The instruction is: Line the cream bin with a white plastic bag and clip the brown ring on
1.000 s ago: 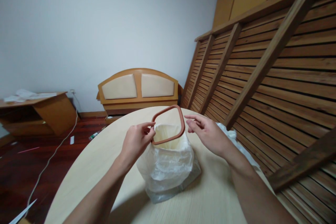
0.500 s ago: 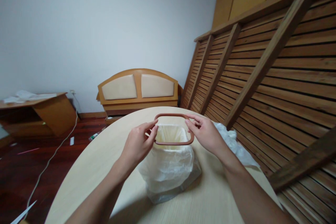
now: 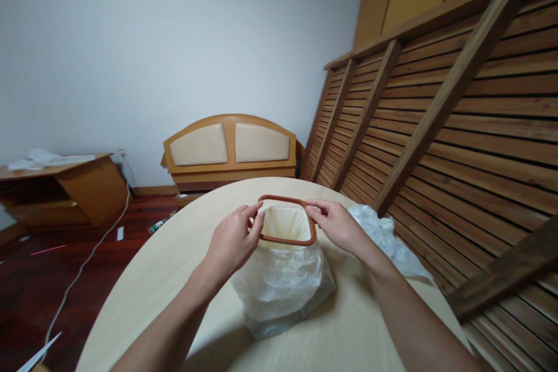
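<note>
A brown rounded-square rim ring (image 3: pixel 285 241) lies around the mouth of a small trash bin, close over its top edge. White plastic bag film (image 3: pixel 279 279) lines the bin and hangs down its outside, hiding the bin's walls. My left hand (image 3: pixel 235 235) pinches the ring's left side between thumb and fingers. On the ring's right side, my right hand (image 3: pixel 335 224) is closed on the frame near the far corner. Whether the ring touches the bin's edge all round, I cannot tell.
The bin stands on a round pale wooden table (image 3: pixel 174 256). Crumpled white plastic bags (image 3: pixel 386 238) lie at its right edge. Behind are a headboard (image 3: pixel 231 145) and a leaning slatted wood frame (image 3: pixel 392 122). A desk (image 3: pixel 78 186) stands at left, with a cable (image 3: pixel 93 250) on the floor.
Both hands have lowered the ring onto the bin's mouth and shifted it slightly left. It was held a little above the lined opening before. The bin stays in place.
</note>
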A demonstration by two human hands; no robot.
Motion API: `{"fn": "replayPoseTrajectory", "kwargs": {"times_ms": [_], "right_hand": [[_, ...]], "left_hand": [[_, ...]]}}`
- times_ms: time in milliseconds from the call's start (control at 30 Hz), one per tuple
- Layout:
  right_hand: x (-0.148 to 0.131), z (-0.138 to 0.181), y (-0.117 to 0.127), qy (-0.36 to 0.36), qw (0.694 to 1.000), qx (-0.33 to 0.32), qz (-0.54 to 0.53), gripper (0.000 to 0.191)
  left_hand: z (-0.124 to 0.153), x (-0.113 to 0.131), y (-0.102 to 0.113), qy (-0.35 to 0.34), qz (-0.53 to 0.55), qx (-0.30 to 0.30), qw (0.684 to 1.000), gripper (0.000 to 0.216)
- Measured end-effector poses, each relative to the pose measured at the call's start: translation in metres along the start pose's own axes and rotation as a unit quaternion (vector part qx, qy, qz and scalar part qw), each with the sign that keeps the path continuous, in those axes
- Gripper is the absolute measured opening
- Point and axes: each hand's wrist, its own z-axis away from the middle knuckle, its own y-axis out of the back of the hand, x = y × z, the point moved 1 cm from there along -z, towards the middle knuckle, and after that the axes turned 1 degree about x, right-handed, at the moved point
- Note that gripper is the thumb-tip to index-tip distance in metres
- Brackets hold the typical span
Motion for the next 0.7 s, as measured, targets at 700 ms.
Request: {"fn": "replayPoseTrajectory", "kwargs": {"times_ms": [700], "right_hand": [[0.0035, 0.0028, -0.0028, -0.003, 0.998, -0.035, 0.057, 0.028]], "left_hand": [[-0.0002, -0.0022, -0.0002, 0.009, -0.02, -0.02, 1.0, 0.039]]}}
